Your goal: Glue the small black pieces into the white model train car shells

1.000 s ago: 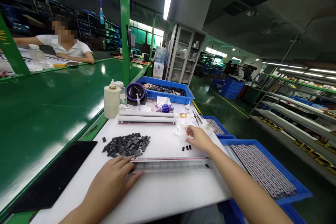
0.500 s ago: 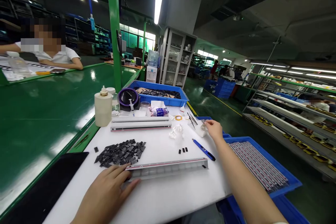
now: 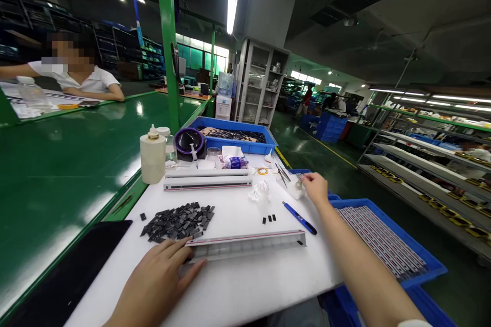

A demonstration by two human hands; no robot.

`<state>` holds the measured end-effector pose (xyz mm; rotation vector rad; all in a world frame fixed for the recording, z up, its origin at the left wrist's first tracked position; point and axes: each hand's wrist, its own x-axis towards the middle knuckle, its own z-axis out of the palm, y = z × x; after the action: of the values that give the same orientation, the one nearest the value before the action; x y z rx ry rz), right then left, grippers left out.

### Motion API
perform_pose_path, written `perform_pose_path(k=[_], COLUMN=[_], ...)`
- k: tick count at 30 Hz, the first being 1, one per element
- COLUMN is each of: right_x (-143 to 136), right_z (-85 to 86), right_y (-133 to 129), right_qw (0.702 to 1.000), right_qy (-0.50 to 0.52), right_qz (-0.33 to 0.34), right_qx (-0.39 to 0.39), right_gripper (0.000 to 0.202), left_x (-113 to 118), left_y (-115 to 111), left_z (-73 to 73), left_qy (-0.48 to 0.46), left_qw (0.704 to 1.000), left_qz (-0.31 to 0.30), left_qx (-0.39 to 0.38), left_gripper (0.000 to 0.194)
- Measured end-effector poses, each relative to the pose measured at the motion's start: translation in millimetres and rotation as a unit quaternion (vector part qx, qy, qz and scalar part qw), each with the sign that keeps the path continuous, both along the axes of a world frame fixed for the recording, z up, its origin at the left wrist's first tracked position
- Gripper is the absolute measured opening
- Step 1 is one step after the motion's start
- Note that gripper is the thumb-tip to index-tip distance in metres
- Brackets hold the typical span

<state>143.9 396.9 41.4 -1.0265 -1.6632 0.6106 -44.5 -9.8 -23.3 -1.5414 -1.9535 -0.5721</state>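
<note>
While the left hand (image 3: 157, 271) lies partly open at the left end of a long white rail (image 3: 249, 238), its fingers along the far edge and its thumb apart in front, the right hand (image 3: 316, 189) has its fingertips drawn together at a small white holder (image 3: 296, 192); whether they grip anything is too small to tell. At the back, a blue bin (image 3: 240, 146) contains many dark pieces and some tan material. Right of the surface (image 3: 238, 286), a blue tray (image 3: 437, 272) carries rows of striped strips. A cream bottle (image 3: 152, 161) stands beside a clear jar (image 3: 170, 152), near a round black object with a purple rim (image 3: 190, 141). Two pale bars (image 3: 207, 182) lie in front of these. Flat black pieces (image 3: 178, 222) form a pile behind the rail's left end; three small black pieces (image 3: 269, 218) lie nearer its right, by a blue pen-like tool (image 3: 299, 218) and crumpled white material (image 3: 260, 192). Beyond are a glass-doored cabinet (image 3: 261, 82), a water dispenser (image 3: 223, 104) and, at left, a person in white (image 3: 86, 79) at a green counter (image 3: 76, 148).
</note>
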Motion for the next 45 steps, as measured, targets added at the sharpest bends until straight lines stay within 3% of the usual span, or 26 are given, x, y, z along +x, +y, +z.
perform_pose_path(k=[3, 5, 6, 8, 10, 11, 14, 18, 20, 25, 29, 32, 37, 40, 42, 44, 45], right_x=[10.3, 15.6, 16.5, 13.8, 4.8, -1.6, -24.2, -43.3, -46.4, -50.0, -47.8, -36.9, -1.3, 17.2, 22.8, 24.5, 24.8], right_z=[10.5, 15.2, 15.6, 11.4, 1.0, -5.8, -27.8, -47.7, -51.3, -53.0, -49.1, -37.0, -2.6, 15.6, 23.6, 27.9, 28.5], right_y=[-25.3, -52.1, -69.7, -114.3, -168.6, -196.5, -266.3, -304.9, -307.9, -306.7, -305.7, -303.7, -290.1, -255.3, -213.5, -160.0, -131.5], right_qw=[0.992, 0.980, 0.970, 0.903, 0.846, 0.836, 0.862, 0.919, 0.927, 0.931, 0.935, 0.936, 0.938, 0.947, 0.934, 0.932, 0.948], right_qy=[0.100, 0.179, 0.232, 0.397, 0.438, 0.431, 0.320, 0.169, 0.131, 0.090, 0.118, 0.163, 0.195, 0.253, 0.291, 0.293, 0.265], right_qz=[-0.078, -0.088, -0.067, 0.080, 0.193, 0.221, 0.299, 0.333, 0.338, 0.344, 0.331, 0.313, 0.285, 0.149, 0.051, 0.016, 0.019], right_qx=[0.019, -0.002, -0.029, -0.144, -0.235, -0.258, -0.256, -0.130, -0.092, -0.082, -0.048, -0.017, 0.037, 0.129, 0.201, 0.214, 0.177], right_gripper=[0.028, 0.029, 0.026, 0.018, 0.019, 0.018, 0.015, 0.010, 0.010, 0.011, 0.008, 0.008, 0.008, 0.009, 0.015, 0.019, 0.022], left_x=[5.5, 10.7, 13.1, 16.9, 19.2, 19.8, 19.8, 18.9, 19.2, 20.0, 19.3, 19.3, 19.8, 17.9, 15.1, 11.4, 9.3], left_y=[-1.3, -1.6, -1.5, -0.8, -0.5, -0.5, -1.2, -1.6, -1.4, -1.0, -1.7, -2.0, -2.0, -2.2, -2.4, -2.1, -1.7], left_z=[1.0, 3.8, 5.5, 8.1, 9.2, 9.0, 7.2, 4.9, 5.0, 5.4, 3.1, 2.6, 4.8, 4.5, 2.5, -0.7, -2.5], left_qy=[-0.020, -0.041, -0.053, -0.075, -0.089, -0.094, -0.097, -0.101, -0.103, -0.110, -0.113, -0.112, -0.106, -0.097, -0.084, -0.070, -0.065], left_qw=[0.999, 0.998, 0.997, 0.994, 0.993, 0.992, 0.992, 0.992, 0.992, 0.991, 0.990, 0.990, 0.990, 0.992, 0.994, 0.996, 0.997], left_qz=[0.012, 0.024, 0.031, 0.041, 0.046, 0.045, 0.040, 0.033, 0.033, 0.035, 0.035, 0.034, 0.044, 0.038, 0.032, 0.025, 0.021], left_qx=[-0.022, -0.039, -0.048, -0.061, -0.066, -0.067, -0.067, -0.065, -0.063, -0.065, -0.071, -0.073, -0.078, -0.074, -0.061, -0.045, -0.038], left_gripper=[0.028, 0.025, 0.023, 0.021, 0.021, 0.022, 0.022, 0.021, 0.021, 0.019, 0.020, 0.023, 0.026, 0.025, 0.024, 0.024, 0.024])
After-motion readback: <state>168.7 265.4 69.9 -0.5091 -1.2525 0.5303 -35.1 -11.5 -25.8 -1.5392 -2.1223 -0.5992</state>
